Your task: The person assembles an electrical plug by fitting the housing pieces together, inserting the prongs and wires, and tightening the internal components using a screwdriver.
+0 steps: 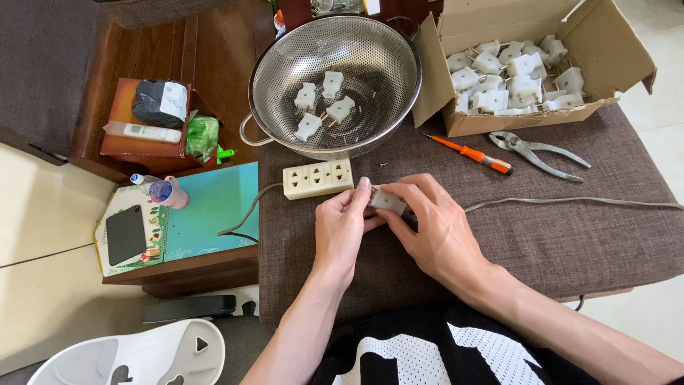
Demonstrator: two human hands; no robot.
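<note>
Far left: one white remote control (pixel 142 132) lying on a small wooden box, beside one dark bag with a white label (pixel 159 102) and one green bag (pixel 202 135). Below these, one small bottle with a blue cap (pixel 160 190) on its side, next to one black phone (pixel 125 234). Further right, one steel colander (pixel 285 53) holding four white plugs (pixel 324 104). Just in front of it, one cream power strip (pixel 318 178) with three sockets, grey cord trailing off to the left.

Centre, on the brown cloth: left hand (pixel 342 228), fingers curled, thumb and fingertips pinching the near end of one white plug (pixel 387 201). Right hand (pixel 434 224) closed over the same plug from the other side, gripping it between thumb and forefinger. Plug held just above the cloth, near the power strip, between both hands. One grey cable (pixel 570 202) running from under the right hand to the right edge.

Right: one orange-handled screwdriver (pixel 474 155), one pair of metal pliers (pixel 545 152), one open cardboard box (pixel 499 121) heaped with white plugs, too many and too overlapped to count.
</note>
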